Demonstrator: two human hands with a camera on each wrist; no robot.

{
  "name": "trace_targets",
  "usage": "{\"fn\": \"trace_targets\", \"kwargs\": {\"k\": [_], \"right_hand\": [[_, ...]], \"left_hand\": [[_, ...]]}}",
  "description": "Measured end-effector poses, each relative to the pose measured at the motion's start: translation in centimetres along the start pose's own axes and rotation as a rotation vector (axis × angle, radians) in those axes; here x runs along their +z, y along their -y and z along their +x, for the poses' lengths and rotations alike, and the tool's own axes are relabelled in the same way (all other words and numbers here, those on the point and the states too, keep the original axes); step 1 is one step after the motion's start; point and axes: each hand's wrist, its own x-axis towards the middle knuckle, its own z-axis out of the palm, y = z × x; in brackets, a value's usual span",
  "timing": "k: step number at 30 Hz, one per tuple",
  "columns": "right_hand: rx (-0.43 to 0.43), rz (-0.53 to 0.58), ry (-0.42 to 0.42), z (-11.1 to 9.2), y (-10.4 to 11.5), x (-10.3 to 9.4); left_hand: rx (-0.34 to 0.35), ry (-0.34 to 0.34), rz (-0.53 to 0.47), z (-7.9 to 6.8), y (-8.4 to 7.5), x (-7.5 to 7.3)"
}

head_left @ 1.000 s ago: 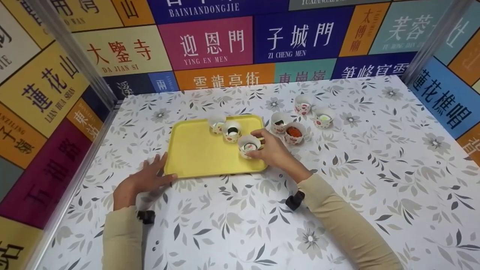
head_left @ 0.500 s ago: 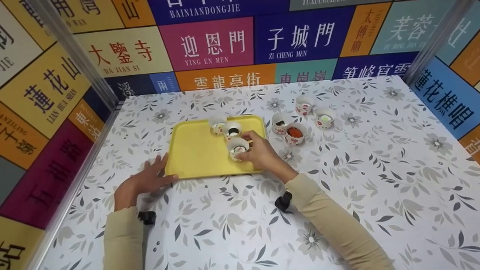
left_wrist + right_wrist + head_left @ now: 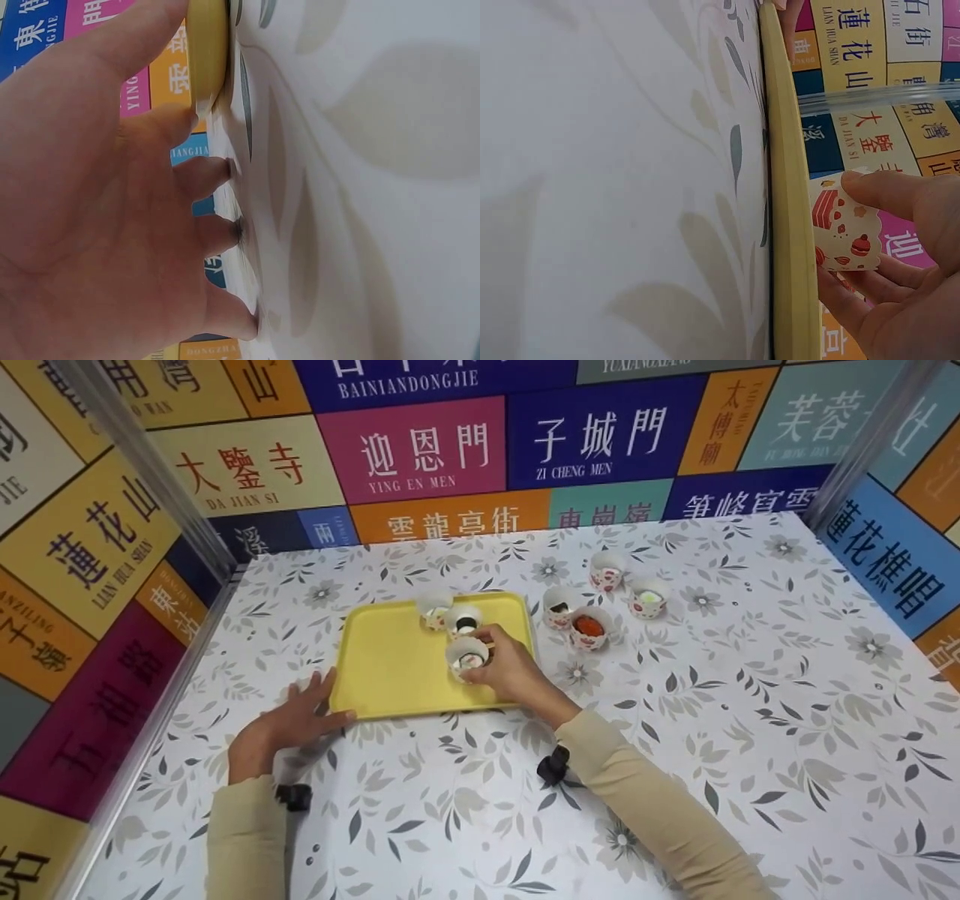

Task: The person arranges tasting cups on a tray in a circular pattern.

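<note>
My right hand (image 3: pixel 514 669) pinches a small paper cup (image 3: pixel 457 664), which has a white piece with a pink and green centre in it. In the right wrist view the cup's printed side (image 3: pixel 847 229) shows between thumb and fingers, just over the tray's rim (image 3: pixel 793 225). Below it lies a yellow tray (image 3: pixel 390 664). Two more paper cups stand toward the tray's back: one with a pale filling (image 3: pixel 436 612), one with a black-and-white piece (image 3: pixel 464 625). My left hand (image 3: pixel 289 721) rests at the tray's front left corner, fingers spread, thumb and forefinger touching the edge.
Right of the tray stand a cup with a dark filling (image 3: pixel 558 609), a cup with orange-red filling (image 3: pixel 589 628), a cup with a green-and-white piece (image 3: pixel 648 598) and another cup (image 3: pixel 607 571). Panels with lettering (image 3: pixel 420 450) wall off the back and sides of the flower-patterned table (image 3: pixel 465 810).
My right hand has carried its paper cup leftward from the tray's right side, to just in front of the cup with the black-and-white piece. The left hand has stayed at the corner.
</note>
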Motion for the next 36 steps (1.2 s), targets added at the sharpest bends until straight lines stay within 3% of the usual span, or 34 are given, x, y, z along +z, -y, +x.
{"fn": "trace_targets", "kwargs": {"k": [27, 36], "right_hand": [[0.013, 0.026, -0.108, 0.65, -0.13, 0.68], [0.019, 0.061, -0.133, 0.77, -0.25, 0.61]], "left_hand": [[-0.002, -0.001, 0.001, -0.08, -0.13, -0.02], [0.038, -0.002, 0.013, -0.11, -0.01, -0.05]]}}
